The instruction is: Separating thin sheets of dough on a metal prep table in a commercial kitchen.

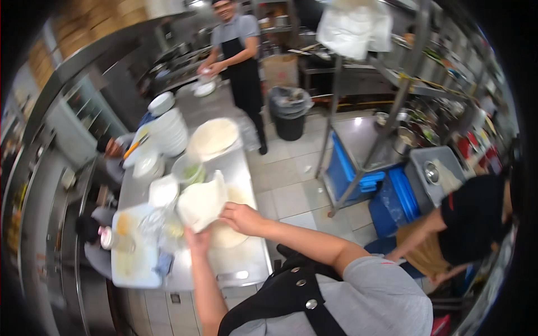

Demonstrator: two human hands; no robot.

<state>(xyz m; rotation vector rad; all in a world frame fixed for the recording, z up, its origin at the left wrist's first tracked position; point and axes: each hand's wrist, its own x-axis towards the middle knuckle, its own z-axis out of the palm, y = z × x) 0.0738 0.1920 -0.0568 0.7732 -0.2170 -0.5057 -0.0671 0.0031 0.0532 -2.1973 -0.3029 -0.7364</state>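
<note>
Both hands hold a pale, thin flatbread or dough sheet [202,203] raised above a steel worktable [201,273]. My left hand [198,241] supports its lower edge from beneath, while my right hand [241,220] pinches the right edge. Under them, another round flatbread [231,238] lies on the table, partly covered by my hands. Just beyond the held sheet is a clear tub [185,168] with something green inside. A white square container [164,192] stands to the left of it. Motion blur softens the held sheet.
A cutting board [138,269] carrying a bottle [110,239] is at left. Farther along are stacked white bowls [170,132] and piled flatbreads [215,136]. A co-worker [241,63] stands at the far end; another person [466,227] bends at right. A trash bin [290,117] stands on the floor.
</note>
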